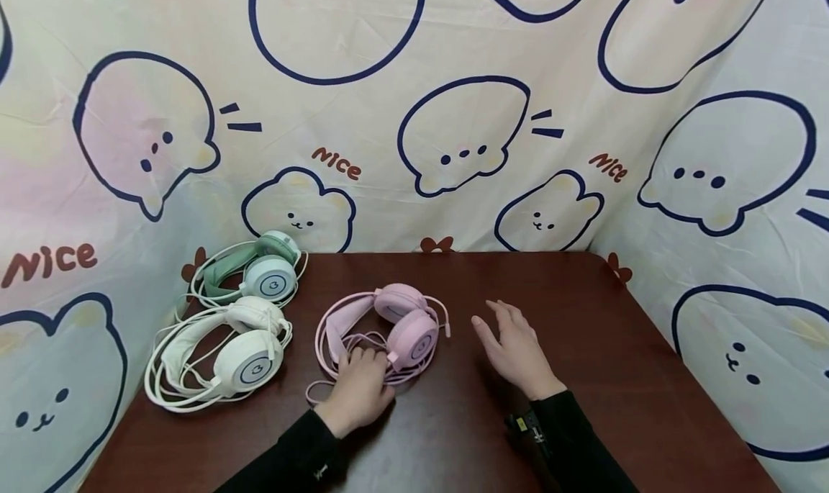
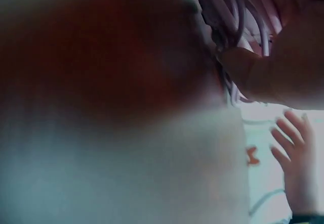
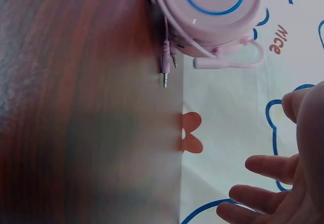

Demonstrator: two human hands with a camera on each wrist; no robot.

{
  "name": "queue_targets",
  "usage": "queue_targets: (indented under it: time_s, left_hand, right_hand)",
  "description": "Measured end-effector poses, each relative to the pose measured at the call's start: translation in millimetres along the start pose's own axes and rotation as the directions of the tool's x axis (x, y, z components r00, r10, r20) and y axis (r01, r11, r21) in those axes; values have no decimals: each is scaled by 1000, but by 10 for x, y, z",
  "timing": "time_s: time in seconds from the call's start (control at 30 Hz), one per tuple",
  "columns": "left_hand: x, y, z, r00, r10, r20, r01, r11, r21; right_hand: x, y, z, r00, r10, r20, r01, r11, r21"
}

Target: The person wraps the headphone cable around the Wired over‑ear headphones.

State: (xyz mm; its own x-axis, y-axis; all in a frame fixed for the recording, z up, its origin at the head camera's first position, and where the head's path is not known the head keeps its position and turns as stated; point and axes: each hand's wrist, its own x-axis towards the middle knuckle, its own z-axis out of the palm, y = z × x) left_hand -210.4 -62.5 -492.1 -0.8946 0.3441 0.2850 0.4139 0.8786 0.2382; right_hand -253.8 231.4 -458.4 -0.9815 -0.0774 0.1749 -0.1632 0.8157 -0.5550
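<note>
A pink headset with a coiled cable lies near the middle of the table. My left hand grips its near side, where the headband and cable loops meet. In the left wrist view, the thumb presses against the pink cables; the other fingers are mostly hidden. My right hand hovers to the right of the headset, apart from it, with fingers extended. The right wrist view shows the headset's ear cup, its microphone and an audio plug beside it.
On the left of the table lie a white headset and, behind it, a green and white headset, both with coiled cables. A printed cloth hangs behind the brown table and along its sides.
</note>
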Motion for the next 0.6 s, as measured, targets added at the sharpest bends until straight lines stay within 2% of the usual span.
queue_targets:
  time_s: [0.13, 0.23, 0.27, 0.33, 0.4, 0.43, 0.47, 0.53, 0.6]
  left_hand:
    - [-128, 138, -39, 1000, 19, 22, -18, 999, -31]
    - [-125, 120, -128, 997, 34, 71, -23, 989, -148]
    - [-101, 91, -170, 996, 36, 85, -16, 975, -220]
    - [-39, 1, -267, 997, 8, 80, 22, 932, -361]
    - [35, -129, -360, 998, -60, 5, 56, 886, -461]
    - [76, -203, -400, 993, -103, -50, 67, 875, -479]
    - [119, -279, -431, 982, -155, -107, 85, 872, -481]
    - [196, -430, -460, 948, -251, -196, 148, 892, -427]
    - [271, -558, -457, 924, -321, -210, 231, 902, -365]
  right_hand:
    - [4, 52, 43, 1000, 17, 15, -17, 1000, -10]
    - [5, 97, 59, 1000, 24, 20, -24, 1000, -17]
    - [3, 108, 61, 1000, 26, 18, -25, 999, -20]
    - [7, 127, 65, 1000, 25, 15, -25, 999, -24]
    - [20, 127, 72, 1000, 18, 15, -18, 1000, -22]
    - [29, 126, 77, 1000, 13, 18, -13, 1000, -19]
    - [38, 122, 83, 1000, 10, 22, -10, 1000, -14]
    - [55, 116, 96, 1000, 4, 28, -4, 1000, -8]
    - [66, 112, 109, 1000, 1, 30, 0, 1000, -1]
